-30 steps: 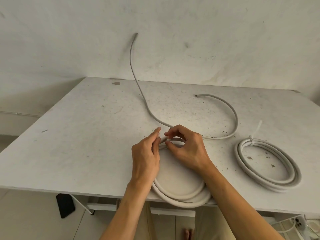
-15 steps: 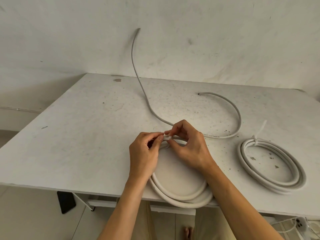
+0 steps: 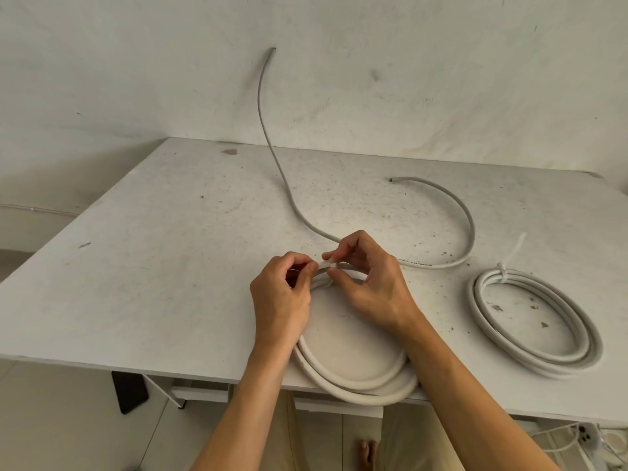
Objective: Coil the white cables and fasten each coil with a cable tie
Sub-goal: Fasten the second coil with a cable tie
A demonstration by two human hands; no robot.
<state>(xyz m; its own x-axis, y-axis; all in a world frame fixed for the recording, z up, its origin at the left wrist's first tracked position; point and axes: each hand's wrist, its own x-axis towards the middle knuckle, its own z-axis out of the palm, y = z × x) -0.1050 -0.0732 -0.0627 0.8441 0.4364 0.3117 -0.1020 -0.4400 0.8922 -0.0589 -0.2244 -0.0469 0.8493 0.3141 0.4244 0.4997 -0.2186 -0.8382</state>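
Observation:
A white cable coil (image 3: 360,390) lies at the table's near edge, its front loop hanging slightly over. My left hand (image 3: 282,297) and my right hand (image 3: 370,277) meet at the coil's far side, both pinching a short white cable tie (image 3: 325,265) held across the strands. One loose cable end (image 3: 263,107) rises against the wall; the other (image 3: 467,219) curves over the table. A second coil (image 3: 533,321) lies at the right, fastened with a white tie (image 3: 503,271).
The white table (image 3: 153,266) is speckled and stained, and stands against a white wall. A dark phone-like object (image 3: 129,392) lies on the floor under the near edge. A white wire basket with a power strip (image 3: 584,440) sits at the bottom right.
My left fingers went from flat over the coil to a pinch on the tie. Both hands rose slightly and now hold the tie between them.

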